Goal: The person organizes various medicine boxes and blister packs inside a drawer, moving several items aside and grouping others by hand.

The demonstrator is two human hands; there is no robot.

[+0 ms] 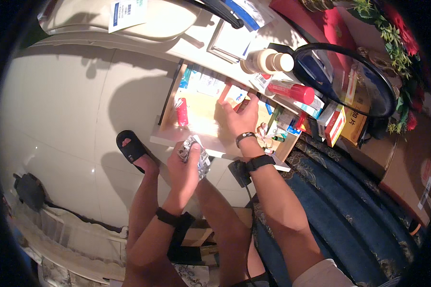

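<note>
Below the front edge of an open wooden drawer (208, 146), my left hand (186, 165) is closed around shiny silver blister packs (202, 161). My right hand (242, 113) reaches into the drawer, thumb and fingers at a small white and orange box (233, 95); the fingertips are partly hidden, so a firm grip cannot be told. A red cylindrical item (182, 112) lies at the drawer's left side. Other boxes stand along its back, and small packets and a clear bag lie in its right part.
On the tabletop above stand a cream bottle (262, 61), a red-capped tube (292, 90), a round black-framed mirror (344, 79) and medicine boxes (332, 123). Blue patterned fabric (319, 179) hangs at the right, beside a cardboard box (409, 172).
</note>
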